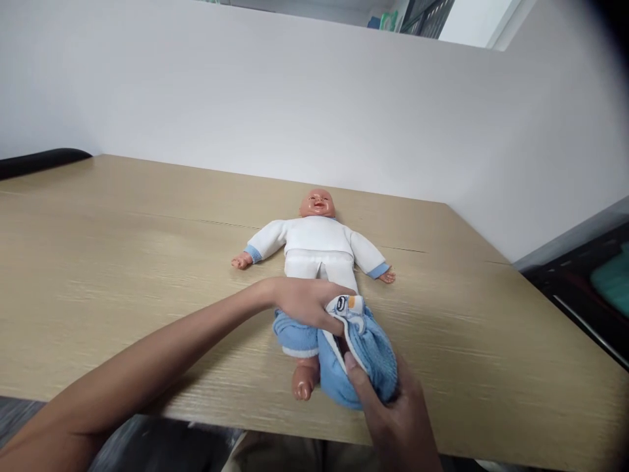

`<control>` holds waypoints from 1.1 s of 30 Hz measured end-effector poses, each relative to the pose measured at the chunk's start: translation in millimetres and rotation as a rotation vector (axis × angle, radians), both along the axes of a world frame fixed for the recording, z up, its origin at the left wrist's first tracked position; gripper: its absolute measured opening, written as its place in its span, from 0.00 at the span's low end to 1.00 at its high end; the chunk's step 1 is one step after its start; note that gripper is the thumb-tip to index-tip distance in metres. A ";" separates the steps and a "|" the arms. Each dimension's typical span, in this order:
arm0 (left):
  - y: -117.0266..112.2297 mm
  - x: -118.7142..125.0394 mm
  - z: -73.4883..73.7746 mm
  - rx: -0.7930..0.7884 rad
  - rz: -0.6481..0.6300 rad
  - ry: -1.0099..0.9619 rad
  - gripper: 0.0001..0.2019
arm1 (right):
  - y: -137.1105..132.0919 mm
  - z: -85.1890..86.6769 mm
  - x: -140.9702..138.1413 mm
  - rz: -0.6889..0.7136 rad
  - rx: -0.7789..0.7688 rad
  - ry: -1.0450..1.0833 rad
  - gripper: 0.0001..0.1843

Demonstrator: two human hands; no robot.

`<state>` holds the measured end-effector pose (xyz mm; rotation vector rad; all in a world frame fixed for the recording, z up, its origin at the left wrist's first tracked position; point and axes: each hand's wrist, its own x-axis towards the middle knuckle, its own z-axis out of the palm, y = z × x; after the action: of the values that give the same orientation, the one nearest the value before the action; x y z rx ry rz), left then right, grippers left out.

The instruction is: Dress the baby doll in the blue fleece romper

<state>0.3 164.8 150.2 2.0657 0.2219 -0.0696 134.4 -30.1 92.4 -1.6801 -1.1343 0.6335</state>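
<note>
A baby doll (pixel 318 244) in a white long-sleeved suit lies on its back on the wooden table (pixel 122 262), head toward the far wall. A blue knitted garment (pixel 361 354) with a white-trimmed edge and a small cartoon patch covers its lower legs. My left hand (pixel 304 303) reaches across and pinches the garment's upper edge by the doll's legs. My right hand (pixel 393 410) grips the garment from below, thumb pressed on the white trim. One bare doll foot (pixel 303 382) sticks out under the blue fabric.
A white partition wall (pixel 295 98) runs along the table's far edge. At the right, beyond the table, lies a dark tray or bin (pixel 590 282) with something teal in it. A black edge (pixel 39 160) shows at the far left.
</note>
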 end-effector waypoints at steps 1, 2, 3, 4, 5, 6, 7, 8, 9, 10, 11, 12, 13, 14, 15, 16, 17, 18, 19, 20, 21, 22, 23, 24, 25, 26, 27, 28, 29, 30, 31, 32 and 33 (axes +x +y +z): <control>-2.7 -0.5 2.0 0.087 0.026 0.043 0.15 | -1.5 0.2 0.5 -0.030 -0.004 -0.055 0.16; -5.7 -0.8 4.2 0.174 0.051 0.092 0.17 | -2.7 -0.2 2.1 -0.063 -0.015 -0.103 0.17; -9.2 -0.8 6.4 0.253 0.070 0.143 0.19 | -3.8 -1.5 4.3 -0.092 -0.032 -0.146 0.19; -13.1 -0.7 8.7 0.321 0.084 0.187 0.21 | -5.1 -3.7 6.8 -0.108 -0.052 -0.186 0.20; -17.3 -0.5 11.0 0.374 0.095 0.230 0.22 | -6.8 -6.7 9.2 -0.112 -0.073 -0.226 0.21; -21.5 -0.3 13.3 0.416 0.104 0.269 0.23 | -8.9 -10.4 11.2 -0.107 -0.087 -0.269 0.22; -25.5 -0.4 15.2 0.451 0.111 0.303 0.24 | -11.1 -14.5 12.6 -0.100 -0.091 -0.313 0.22; -29.2 -0.8 16.8 0.479 0.116 0.333 0.26 | -13.3 -18.7 13.4 -0.096 -0.082 -0.357 0.21; -32.2 -1.3 17.9 0.500 0.118 0.363 0.29 | -15.4 -22.6 13.5 -0.094 -0.065 -0.396 0.20; -34.7 -2.1 18.5 0.518 0.119 0.392 0.32 | -17.2 -26.2 13.0 -0.092 -0.047 -0.426 0.19; -36.4 -2.9 18.6 0.533 0.120 0.415 0.35 | -18.7 -29.2 11.9 -0.090 -0.033 -0.444 0.18; -37.7 -3.7 18.2 0.543 0.118 0.432 0.37 | -19.8 -31.8 10.5 -0.087 -0.026 -0.447 0.18; -38.5 -4.3 17.5 0.549 0.116 0.445 0.39 | -20.7 -34.1 8.9 -0.085 -0.025 -0.434 0.17; -39.1 -4.8 16.5 0.553 0.113 0.450 0.40 | -21.3 -36.4 7.1 -0.085 -0.022 -0.410 0.17; -39.4 -5.1 15.4 0.556 0.110 0.448 0.41 | -21.7 -38.7 5.5 -0.090 -0.016 -0.375 0.18; -39.6 -5.2 14.2 0.559 0.105 0.440 0.40 | -21.9 -41.3 4.0 -0.096 -0.007 -0.337 0.19; -39.7 -5.3 12.9 0.558 0.096 0.431 0.40 | -21.8 -44.1 2.8 -0.099 -0.001 -0.298 0.21; -39.5 -5.3 11.5 0.555 0.085 0.419 0.40 | -21.6 -47.1 1.8 -0.097 -0.001 -0.256 0.21; -39.1 -5.3 10.1 0.549 0.075 0.405 0.40 | -21.3 -50.2 1.1 -0.090 -0.005 -0.209 0.22; -38.3 -5.3 8.6 0.542 0.069 0.393 0.41 | -20.8 -53.1 0.7 -0.082 -0.011 -0.151 0.22; -37.1 -5.3 7.1 0.530 0.066 0.382 0.42 | -20.1 -55.7 0.5 -0.075 -0.019 -0.086 0.22; -35.5 -5.2 5.7 0.513 0.062 0.367 0.42 | -19.4 -57.9 0.6 -0.076 -0.028 -0.015 0.22; -33.6 -5.1 4.3 0.489 0.058 0.343 0.41 | -18.6 -59.6 1.0 -0.086 -0.038 0.055 0.23; -31.5 -4.9 2.9 0.449 0.051 0.309 0.40 | -17.8 -60.6 1.8 -0.098 -0.049 0.120 0.24; -29.3 -4.7 1.4 0.390 0.043 0.264 0.39 | -16.9 -61.0 2.8 -0.111 -0.054 0.177 0.25; -27.2 -4.5 -0.3 0.317 0.035 0.214 0.39 | -15.9 -60.7 3.9 -0.119 -0.045 0.226 0.27; -25.2 -4.3 -2.1 0.242 0.031 0.165 0.39 | -14.7 -59.9 5.2 -0.121 -0.025 0.266 0.27; -23.6 -4.3 -4.0 0.177 0.035 0.123 0.39 | -13.3 -58.7 6.5 -0.120 0.001 0.299 0.28; -22.4 -4.6 -6.1 0.130 0.041 0.089 0.39 | -11.8 -57.0 7.6 -0.113 0.026 0.326 0.28; -21.6 -5.3 -8.3 0.105 0.052 0.062 0.39 | -10.3 -55.0 8.7 -0.104 0.043 0.347 0.27; -21.1 -6.3 -10.3 0.099 0.070 0.037 0.38 | -8.6 -52.9 9.8 -0.092 0.048 0.358 0.26; -21.0 -7.7 -12.1 0.103 0.092 0.013 0.37 | -7.0 -50.8 11.1 -0.073 0.046 0.352 0.23; -21.1 -9.3 -13.6 0.108 0.112 -0.011 0.35 | -5.3 -48.8 12.7 -0.051 0.051 0.320 0.21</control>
<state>-9.0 143.6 136.6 2.1558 0.3404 0.0228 147.0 -35.4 43.6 -1.4952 -0.8690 0.8022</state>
